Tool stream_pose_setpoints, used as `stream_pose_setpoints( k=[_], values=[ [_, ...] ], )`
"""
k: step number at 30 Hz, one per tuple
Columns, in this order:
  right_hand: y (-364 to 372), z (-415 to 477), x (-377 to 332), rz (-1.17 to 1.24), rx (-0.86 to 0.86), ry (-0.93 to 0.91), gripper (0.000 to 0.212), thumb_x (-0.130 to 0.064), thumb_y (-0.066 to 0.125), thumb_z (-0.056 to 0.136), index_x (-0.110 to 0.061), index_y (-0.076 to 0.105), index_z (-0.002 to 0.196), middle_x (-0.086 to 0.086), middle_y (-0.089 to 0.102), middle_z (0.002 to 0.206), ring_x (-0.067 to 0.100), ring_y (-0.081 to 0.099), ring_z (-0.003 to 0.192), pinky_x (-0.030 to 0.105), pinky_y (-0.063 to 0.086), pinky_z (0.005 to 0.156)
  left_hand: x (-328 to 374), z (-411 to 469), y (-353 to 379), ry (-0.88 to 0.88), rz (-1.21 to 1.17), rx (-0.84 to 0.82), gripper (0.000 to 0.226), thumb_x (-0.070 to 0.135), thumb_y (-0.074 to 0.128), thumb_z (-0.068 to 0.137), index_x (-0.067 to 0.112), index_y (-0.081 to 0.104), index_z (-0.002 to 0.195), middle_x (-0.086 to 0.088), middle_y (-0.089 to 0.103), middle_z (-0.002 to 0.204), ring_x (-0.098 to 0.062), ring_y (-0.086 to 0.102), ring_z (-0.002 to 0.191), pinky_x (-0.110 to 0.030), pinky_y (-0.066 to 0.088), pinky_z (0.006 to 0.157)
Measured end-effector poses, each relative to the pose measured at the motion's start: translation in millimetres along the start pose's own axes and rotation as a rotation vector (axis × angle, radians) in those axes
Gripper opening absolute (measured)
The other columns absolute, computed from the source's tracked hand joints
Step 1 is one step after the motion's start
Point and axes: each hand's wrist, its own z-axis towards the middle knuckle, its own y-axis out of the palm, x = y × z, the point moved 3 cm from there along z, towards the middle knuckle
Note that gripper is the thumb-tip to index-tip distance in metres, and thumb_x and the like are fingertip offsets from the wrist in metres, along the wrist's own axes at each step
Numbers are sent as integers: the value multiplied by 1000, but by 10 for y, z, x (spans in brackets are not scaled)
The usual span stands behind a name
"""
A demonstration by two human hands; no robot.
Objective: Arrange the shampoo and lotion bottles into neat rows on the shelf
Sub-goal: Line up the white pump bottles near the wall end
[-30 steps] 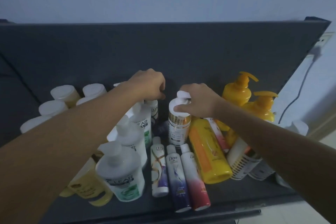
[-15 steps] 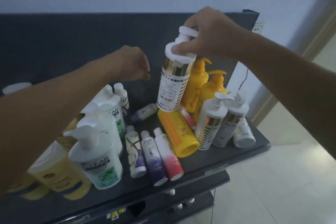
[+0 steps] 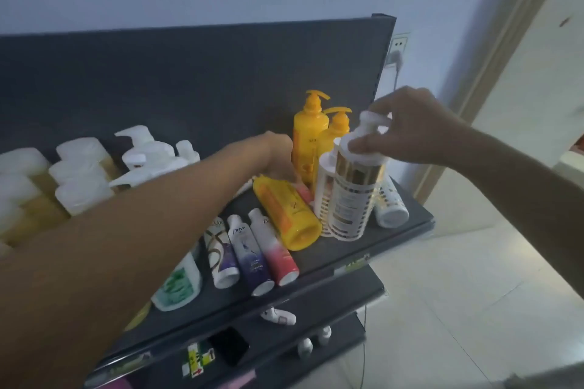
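My right hand (image 3: 407,126) grips the pump head of a white-and-gold pump bottle (image 3: 354,196), upright at the right end of the dark shelf (image 3: 331,262). It stands against a matching bottle (image 3: 325,186); a third one (image 3: 390,208) lies behind. My left hand (image 3: 278,151) reaches down onto the cap end of a yellow bottle (image 3: 287,215) lying on its side, fingers curled there; blur hides what they hold. Two yellow pump bottles (image 3: 308,136) stand at the back. Three slim bottles (image 3: 249,256) lie side by side near the front edge.
White pump bottles (image 3: 148,151) and several white-capped bottles (image 3: 79,167) crowd the left. A white-and-green bottle (image 3: 180,284) shows under my left forearm. The dark back panel (image 3: 189,79) closes the rear. A lower shelf holds a black phone (image 3: 229,346). Tiled floor lies to the right.
My right hand has carried the white-and-gold bottle from mid-air down to the right end of the shelf. My left hand has moved right and down onto the lying yellow bottle.
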Motion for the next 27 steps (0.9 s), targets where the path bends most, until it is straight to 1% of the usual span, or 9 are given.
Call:
stream_pose_setpoints(
  k=[2,4,8,11,15,18,20,24,27],
  values=[
    [64,-33,151,0,-6,21,41,-53,79,69,-13,72,74,5,65,70,27,61,70,44,56,70,12,109,175,-66,-62,-24,42,51,72,85,14,63,69,-7,52,63,-22,58,60,-30,44,55],
    [88,-47,314,2,-23,38,39,-49,81,70,-12,72,78,7,68,75,29,63,75,46,56,73,-10,233,293,-98,-98,10,47,51,73,84,16,53,60,-2,52,63,-19,52,59,-30,40,52],
    [-33,-55,676,11,-44,71,37,-46,82,72,-10,75,79,11,71,78,30,65,77,44,55,72,25,424,224,-106,-183,170,33,46,71,84,16,68,71,-4,71,85,-25,67,77,-35,54,62],
    [-210,-22,936,9,-72,88,35,-49,83,70,-14,75,74,9,70,73,28,66,75,41,55,69,174,508,-62,-90,-303,398,31,39,67,87,11,77,78,-4,74,80,-26,71,77,-42,61,70],
    [-484,86,1290,32,-80,98,32,-50,85,68,-19,76,70,11,71,69,30,67,71,39,53,61,595,522,-602,13,-334,601,27,40,64,89,18,78,81,5,75,85,-19,70,83,-36,58,76],
    [-624,248,1581,62,-82,108,31,-49,86,67,-20,76,68,8,70,63,27,67,64,33,46,56,1032,554,-857,106,-258,571,31,47,61,92,20,77,94,6,73,93,-16,67,95,-34,56,82],
    [-662,385,1755,56,-70,114,31,-49,85,67,-19,77,70,8,71,65,26,66,66,34,48,58,1260,601,-876,114,-183,443,40,58,58,92,24,75,103,6,72,102,-16,64,102,-37,55,88],
    [-583,768,1984,-11,26,76,41,-57,80,65,-18,76,75,8,71,76,29,66,76,45,57,73,1443,641,-634,98,-26,181,53,74,59,83,28,75,105,11,73,100,-15,66,95,-38,57,84],
    [-412,1120,2045,30,85,19,46,-57,79,65,-13,72,75,5,66,73,29,64,77,40,55,74,1454,622,-488,72,29,228,47,68,71,77,29,73,102,13,71,94,-10,61,88,-34,57,75]
  ],
)
